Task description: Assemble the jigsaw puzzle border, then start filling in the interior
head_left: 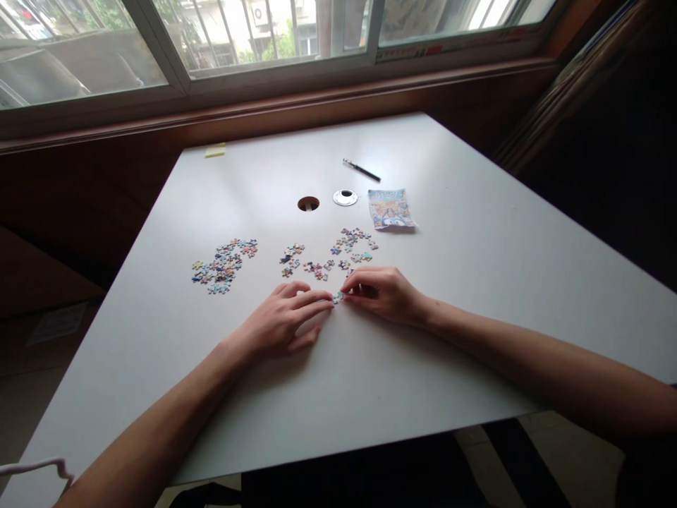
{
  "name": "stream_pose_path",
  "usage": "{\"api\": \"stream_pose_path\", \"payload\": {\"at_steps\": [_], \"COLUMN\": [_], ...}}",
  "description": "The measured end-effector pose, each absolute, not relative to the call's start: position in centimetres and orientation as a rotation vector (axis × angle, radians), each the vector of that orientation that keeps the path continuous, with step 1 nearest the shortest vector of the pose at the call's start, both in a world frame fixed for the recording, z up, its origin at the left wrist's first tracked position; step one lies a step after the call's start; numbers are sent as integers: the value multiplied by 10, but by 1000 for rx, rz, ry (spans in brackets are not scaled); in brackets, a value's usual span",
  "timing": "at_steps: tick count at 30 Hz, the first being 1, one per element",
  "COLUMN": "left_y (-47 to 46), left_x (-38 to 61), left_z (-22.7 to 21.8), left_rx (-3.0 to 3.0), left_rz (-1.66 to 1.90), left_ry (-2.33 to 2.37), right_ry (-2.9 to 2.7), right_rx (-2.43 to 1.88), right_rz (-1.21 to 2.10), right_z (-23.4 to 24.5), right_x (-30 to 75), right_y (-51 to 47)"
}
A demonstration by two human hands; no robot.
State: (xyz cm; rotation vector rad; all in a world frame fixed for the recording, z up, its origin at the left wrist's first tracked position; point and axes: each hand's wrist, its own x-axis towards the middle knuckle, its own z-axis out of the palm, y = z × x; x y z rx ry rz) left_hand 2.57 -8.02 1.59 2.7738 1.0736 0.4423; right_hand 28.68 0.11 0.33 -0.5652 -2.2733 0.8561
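My left hand (285,321) and my right hand (381,293) meet on the white table (476,296), fingertips pinched together on a small puzzle piece (337,298) that lies between them. Just beyond the hands lie loose jigsaw pieces in three groups: a dense heap at the left (223,266), a small cluster in the middle (292,259) and a scattered group at the right (353,247). A small colourful picture card (390,209) lies behind the right group.
A black pen (362,170) lies near the table's far side. A round cable hole (308,204) and its loose white cover ring (345,197) sit mid-table. A yellow sticky note (215,149) rests at the far left corner. A window runs behind.
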Motion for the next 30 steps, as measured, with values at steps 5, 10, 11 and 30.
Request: {"api": "stream_pose_path", "payload": {"at_steps": [5, 10, 11, 30], "left_y": [-81, -81, -81, -82], "left_x": [26, 27, 27, 28], "left_z": [17, 18, 18, 21], "left_rx": [2797, 2788, 2787, 2793], "left_rz": [382, 338, 340, 327], "left_ry": [1087, 1086, 1081, 1073], "right_ry": [-2336, -2383, -2392, -2414], "right_rx": [-517, -471, -468, -315], "right_rz": [834, 791, 787, 672], "right_z": [3, 1, 1, 4], "right_x": [286, 285, 285, 284], "right_y": [1, 1, 1, -1]}}
